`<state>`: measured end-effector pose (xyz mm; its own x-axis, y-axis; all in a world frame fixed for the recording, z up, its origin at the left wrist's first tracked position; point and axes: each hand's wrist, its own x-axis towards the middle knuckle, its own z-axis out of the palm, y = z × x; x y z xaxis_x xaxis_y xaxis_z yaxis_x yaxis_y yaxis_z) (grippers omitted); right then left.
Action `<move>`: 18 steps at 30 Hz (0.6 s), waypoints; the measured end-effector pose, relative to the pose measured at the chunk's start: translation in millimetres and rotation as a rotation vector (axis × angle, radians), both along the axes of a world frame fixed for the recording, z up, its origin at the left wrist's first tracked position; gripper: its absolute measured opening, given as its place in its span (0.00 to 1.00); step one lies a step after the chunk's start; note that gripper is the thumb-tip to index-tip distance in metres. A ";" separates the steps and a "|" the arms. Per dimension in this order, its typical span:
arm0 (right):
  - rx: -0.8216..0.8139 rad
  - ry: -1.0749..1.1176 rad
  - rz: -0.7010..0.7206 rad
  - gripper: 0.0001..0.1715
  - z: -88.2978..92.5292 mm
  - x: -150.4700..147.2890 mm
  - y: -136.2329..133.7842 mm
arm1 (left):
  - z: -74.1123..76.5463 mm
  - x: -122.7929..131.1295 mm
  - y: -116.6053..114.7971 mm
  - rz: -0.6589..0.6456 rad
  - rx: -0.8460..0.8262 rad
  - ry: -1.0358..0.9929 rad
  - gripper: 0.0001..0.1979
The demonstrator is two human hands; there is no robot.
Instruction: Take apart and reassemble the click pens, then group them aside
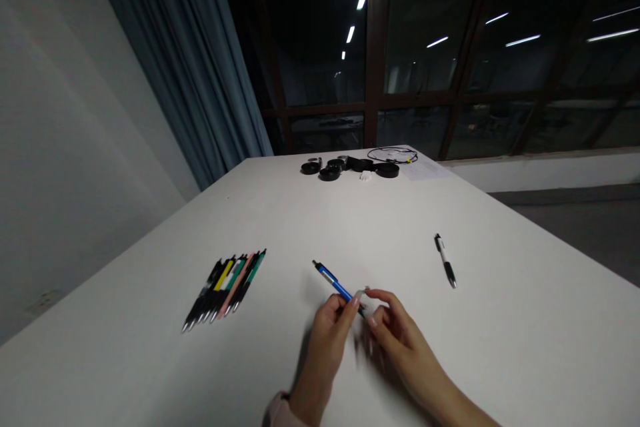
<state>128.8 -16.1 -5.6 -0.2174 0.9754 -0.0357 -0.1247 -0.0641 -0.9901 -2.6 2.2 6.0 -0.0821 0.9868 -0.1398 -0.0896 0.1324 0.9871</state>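
Note:
A blue pen points up and to the left above the white table. My left hand pinches the pen's lower end with closed fingers. My right hand is closed too, its fingertips on a small pale piece at that same end of the pen. A black and white pen lies alone to the right. A row of several pens in black, yellow, green and pink lies side by side to the left.
At the table's far end lie black round items, a black cable and a sheet of paper. A grey curtain hangs at the left, and dark windows stand behind the table.

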 end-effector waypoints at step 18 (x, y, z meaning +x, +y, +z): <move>-0.103 0.038 0.074 0.39 1.6 -0.7 2.9 | 0.4 1.3 -1.3 -0.002 -0.004 -0.041 0.29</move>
